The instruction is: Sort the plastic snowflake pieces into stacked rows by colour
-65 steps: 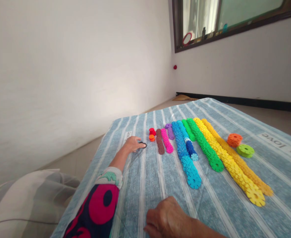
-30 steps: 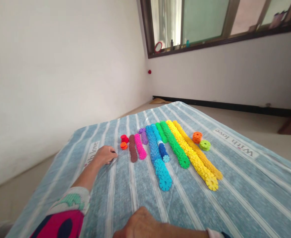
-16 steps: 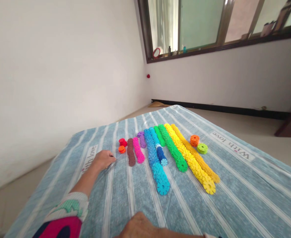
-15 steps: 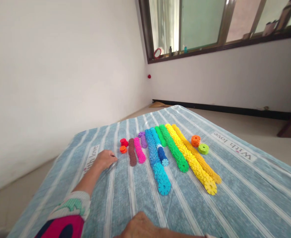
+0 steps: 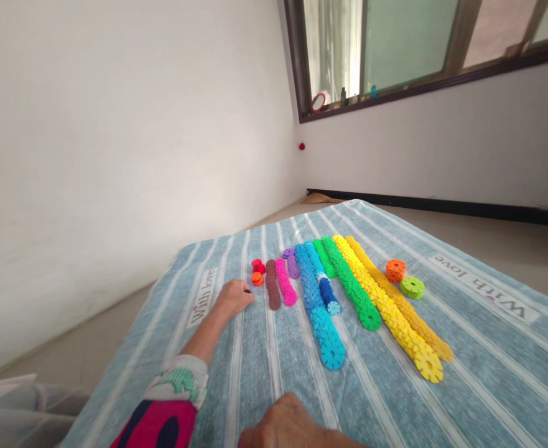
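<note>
My left hand (image 5: 234, 298) rests on the striped cloth, left of the rows of notched plastic discs. Its fingers are curled together, and a small dark bit shows at the fingertips, too small to name. Just beyond it lie red discs (image 5: 257, 266) and an orange disc stack (image 5: 257, 279). To its right run a brown row (image 5: 272, 285) and a pink row (image 5: 285, 282) of overlapping discs. At the bottom edge my right hand (image 5: 292, 424) shows bent knuckles; its fingers are hidden from view.
Longer rows lie further right: blue (image 5: 310, 274), green (image 5: 351, 283) and yellow (image 5: 380, 305). A short purple row (image 5: 293, 264) lies behind the pink one. Orange (image 5: 395, 270) and lime (image 5: 412, 287) stacks stand at the right. A wall (image 5: 115, 124) rises beyond the bed's left side.
The view has swung left, so the bed and discs appear further right. My left hand stays low on the cloth, slightly nearer the brown row. The disc rows look unchanged.
</note>
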Tool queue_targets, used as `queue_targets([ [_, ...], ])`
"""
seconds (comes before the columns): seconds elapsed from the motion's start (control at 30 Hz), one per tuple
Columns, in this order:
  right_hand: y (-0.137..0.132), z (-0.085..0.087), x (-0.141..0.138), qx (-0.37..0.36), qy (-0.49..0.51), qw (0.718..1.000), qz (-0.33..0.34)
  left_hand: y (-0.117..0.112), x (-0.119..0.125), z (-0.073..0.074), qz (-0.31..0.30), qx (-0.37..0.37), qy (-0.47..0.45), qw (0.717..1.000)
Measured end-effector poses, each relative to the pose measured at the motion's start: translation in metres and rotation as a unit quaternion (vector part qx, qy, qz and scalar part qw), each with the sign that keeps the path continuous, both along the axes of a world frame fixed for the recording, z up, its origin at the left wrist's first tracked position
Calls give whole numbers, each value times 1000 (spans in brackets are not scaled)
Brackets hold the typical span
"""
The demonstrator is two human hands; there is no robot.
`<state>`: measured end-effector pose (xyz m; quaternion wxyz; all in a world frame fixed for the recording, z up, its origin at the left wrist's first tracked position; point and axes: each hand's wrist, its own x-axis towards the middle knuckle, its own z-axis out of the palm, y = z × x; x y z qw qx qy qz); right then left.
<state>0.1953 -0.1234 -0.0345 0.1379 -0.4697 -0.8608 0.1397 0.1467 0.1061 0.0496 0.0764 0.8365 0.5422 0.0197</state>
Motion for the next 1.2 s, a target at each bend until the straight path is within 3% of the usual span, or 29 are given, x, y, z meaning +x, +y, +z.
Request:
queue_targets([
  [0.33, -1, -6, -3, 13, -23, 1000, -5, -7, -1, -7, -19, 3, -18, 1000],
  [0.53, -4, -6, -3, 61, -16, 998, -8, -8, 12, -13, -9, 5, -37, 999],
  [0.67, -3, -10, -4, 47, 0, 999, -14, -6, 17, -15, 2, -1, -33, 999],
  [0.87, -2, -7, -4, 35, -21, 999, -2, -10, 18, -13, 14, 2, -33, 999],
  [1.03, -9, 1, -4, 59, -10, 998, -36, -12, 22, -11, 31, 4, -38, 999],
  [1.2, -9, 6, 2, 35, 4, 999, -9, -19, 5, -6, 56, 15, -71, 996],
])
